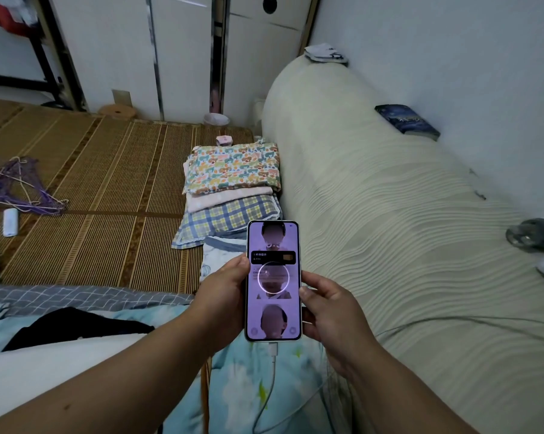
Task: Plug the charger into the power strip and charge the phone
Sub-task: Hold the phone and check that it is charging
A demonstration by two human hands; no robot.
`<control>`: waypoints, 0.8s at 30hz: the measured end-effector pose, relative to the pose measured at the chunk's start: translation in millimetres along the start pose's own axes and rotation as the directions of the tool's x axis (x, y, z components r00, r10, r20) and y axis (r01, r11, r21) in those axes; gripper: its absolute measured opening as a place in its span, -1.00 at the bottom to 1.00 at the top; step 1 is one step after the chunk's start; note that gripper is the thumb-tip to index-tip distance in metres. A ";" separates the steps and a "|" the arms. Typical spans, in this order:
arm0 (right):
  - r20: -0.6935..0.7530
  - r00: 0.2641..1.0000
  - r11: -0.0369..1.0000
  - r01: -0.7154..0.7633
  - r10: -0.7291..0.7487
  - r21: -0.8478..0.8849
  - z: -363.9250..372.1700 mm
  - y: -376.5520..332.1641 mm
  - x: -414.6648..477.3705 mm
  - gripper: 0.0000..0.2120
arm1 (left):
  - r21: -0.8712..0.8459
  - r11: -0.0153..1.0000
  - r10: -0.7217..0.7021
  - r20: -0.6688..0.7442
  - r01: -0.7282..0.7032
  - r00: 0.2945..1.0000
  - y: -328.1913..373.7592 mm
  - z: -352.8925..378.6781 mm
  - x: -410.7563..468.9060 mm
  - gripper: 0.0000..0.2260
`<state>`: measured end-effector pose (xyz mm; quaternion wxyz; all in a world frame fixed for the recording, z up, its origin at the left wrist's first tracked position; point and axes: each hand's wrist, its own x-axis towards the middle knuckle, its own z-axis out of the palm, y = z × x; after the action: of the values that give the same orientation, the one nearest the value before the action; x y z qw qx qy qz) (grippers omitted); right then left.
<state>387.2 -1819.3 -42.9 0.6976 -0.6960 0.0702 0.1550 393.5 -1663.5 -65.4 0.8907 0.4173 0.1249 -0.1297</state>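
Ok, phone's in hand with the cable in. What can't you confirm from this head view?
- Power strip and charger plug: not in view; the white cable leaves the bottom edge.
- Phone screen text: too small to read.
- Left hand and right hand fingers: behind the phone.

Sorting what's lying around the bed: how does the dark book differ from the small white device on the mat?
The book is dark blue, flat and broad; the white device is pale, narrow and rounded. The book lies on the cream bolster by the wall; the device lies on the woven mat beside purple hangers. Neither hand touches them.
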 end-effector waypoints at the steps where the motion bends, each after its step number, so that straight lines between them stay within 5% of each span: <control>1: 0.001 1.000 1.000 0.001 -0.001 0.000 -0.1 0.2 0.1 -0.75 | 0.004 1.000 -0.001 -0.003 0.001 1.000 -0.3 -0.1 0.2 -0.68; 24: 0.005 0.999 0.999 0.033 -0.033 -0.019 2.1 4.9 -4.6 -0.63 | -0.003 1.000 -0.010 -0.045 0.010 0.999 -10.5 -6.6 3.4 -0.69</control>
<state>381.1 -1817.9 -46.0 0.6934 -0.7035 0.0557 0.1456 392.4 -1665.3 -78.1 0.8877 0.4180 0.1472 -0.1247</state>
